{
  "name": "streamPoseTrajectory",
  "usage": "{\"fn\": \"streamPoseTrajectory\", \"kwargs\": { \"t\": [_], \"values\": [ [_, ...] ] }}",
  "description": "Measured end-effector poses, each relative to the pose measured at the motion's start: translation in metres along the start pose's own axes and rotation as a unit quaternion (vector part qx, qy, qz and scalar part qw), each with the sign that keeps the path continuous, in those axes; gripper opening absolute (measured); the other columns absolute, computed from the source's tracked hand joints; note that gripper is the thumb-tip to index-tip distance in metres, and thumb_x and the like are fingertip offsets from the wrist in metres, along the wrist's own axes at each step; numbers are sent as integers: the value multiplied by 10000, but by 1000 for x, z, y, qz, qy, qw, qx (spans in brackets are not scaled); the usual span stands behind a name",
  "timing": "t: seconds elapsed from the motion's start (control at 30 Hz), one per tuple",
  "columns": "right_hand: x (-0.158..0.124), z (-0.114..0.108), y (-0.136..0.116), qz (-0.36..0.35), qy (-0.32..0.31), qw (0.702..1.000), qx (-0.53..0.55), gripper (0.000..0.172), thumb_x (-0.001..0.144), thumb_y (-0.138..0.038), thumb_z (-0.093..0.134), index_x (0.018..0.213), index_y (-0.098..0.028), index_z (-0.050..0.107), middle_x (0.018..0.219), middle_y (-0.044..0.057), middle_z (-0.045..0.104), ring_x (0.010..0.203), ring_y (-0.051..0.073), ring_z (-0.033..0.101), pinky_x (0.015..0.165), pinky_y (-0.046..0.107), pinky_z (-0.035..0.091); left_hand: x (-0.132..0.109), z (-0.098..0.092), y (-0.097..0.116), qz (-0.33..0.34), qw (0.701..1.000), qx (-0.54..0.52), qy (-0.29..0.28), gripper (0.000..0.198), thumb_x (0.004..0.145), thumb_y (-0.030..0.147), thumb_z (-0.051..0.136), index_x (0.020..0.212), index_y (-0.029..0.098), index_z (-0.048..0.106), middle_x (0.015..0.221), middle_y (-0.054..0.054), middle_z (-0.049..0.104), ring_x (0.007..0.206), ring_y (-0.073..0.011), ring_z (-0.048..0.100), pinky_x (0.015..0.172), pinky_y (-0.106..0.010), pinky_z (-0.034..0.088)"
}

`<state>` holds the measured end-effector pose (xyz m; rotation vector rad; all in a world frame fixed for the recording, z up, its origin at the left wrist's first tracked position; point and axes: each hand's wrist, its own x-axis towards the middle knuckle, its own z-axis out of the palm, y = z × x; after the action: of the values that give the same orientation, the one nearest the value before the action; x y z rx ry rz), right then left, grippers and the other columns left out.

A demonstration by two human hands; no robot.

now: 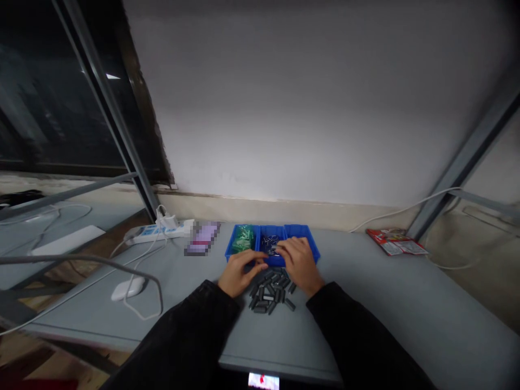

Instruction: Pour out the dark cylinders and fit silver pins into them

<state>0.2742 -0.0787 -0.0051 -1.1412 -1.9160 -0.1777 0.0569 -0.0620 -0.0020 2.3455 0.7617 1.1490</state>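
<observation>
Three blue bins stand side by side at the back of the table. The left bin (228, 250) holds small green pieces (242, 238). Small silvery metal pieces (270, 240) lie in the middle bin, and the right bin (301, 232) is partly covered by my right hand (299, 262). My right fingers are pinched over the middle bin's front; a small greyish bit shows at their tips. My left hand (241, 272) is closed too, thumb and finger together at the bin's front edge; what it holds is too small to tell. Below both hands lies a pile of dark grey cylindrical pieces (268, 290).
To the left are a phone (202, 238), a white power strip (162, 232) with cables, and a white mouse (128, 288). A red packet (396, 241) lies at the right. Metal frame posts rise on both sides, and a wall stands behind the table (365, 303).
</observation>
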Motion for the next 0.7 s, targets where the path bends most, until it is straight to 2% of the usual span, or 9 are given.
{"fn": "streamPoseTrajectory", "kwargs": {
  "t": [0.1,0.17,0.23,0.3,0.43,0.6,0.7],
  "values": [
    [4,-13,23,78,38,995,-41,117,983,-267,563,981,-202,660,955,32,707,925,203,594,868,358,325,-1,2,-2,-28,997,45,-59,267,979,373,573,918,167,732,669,-7,650,597,-118,563,622,-233,415],
    [4,-23,40,114,13,992,-60,117,963,-281,583,966,-211,678,897,27,703,909,211,598,860,362,313,-1,3,-4,-45,990,69,-117,270,976,383,564,943,177,736,565,23,575,510,-107,500,563,-226,366],
    [1,-31,55,134,-18,988,-75,127,947,-286,588,948,-220,697,868,29,704,927,224,604,858,369,295,-1,4,-5,-46,981,86,-168,270,967,399,568,985,193,741,557,27,562,503,-110,504,550,-222,353],
    [-3,-36,66,160,-44,983,-81,125,926,-269,595,939,-229,712,856,27,709,937,233,616,846,369,286,-1,6,-5,-36,975,99,-195,289,972,417,551,1017,204,741,582,19,581,520,-119,531,550,-221,357],
    [-6,-32,72,217,-100,967,-90,127,877,-245,615,904,-236,739,792,23,712,862,236,635,823,374,297,1,7,-5,-24,972,122,-198,301,977,435,535,1052,221,732,600,13,611,537,-141,571,551,-228,374],
    [-3,-22,64,228,-21,967,-114,283,945,-232,498,1137,-193,702,1002,88,738,1011,259,630,912,406,317,2,12,-6,-21,976,134,-172,306,991,414,515,1104,221,724,666,-4,675,577,-157,624,585,-231,434],
    [-4,-21,62,223,-15,970,-101,267,958,-211,479,1122,-212,690,996,60,738,1013,243,626,923,394,306,3,15,-6,-14,980,131,-149,316,1001,403,500,1173,239,707,854,-40,748,731,-184,696,693,-247,506]
  ]
}}
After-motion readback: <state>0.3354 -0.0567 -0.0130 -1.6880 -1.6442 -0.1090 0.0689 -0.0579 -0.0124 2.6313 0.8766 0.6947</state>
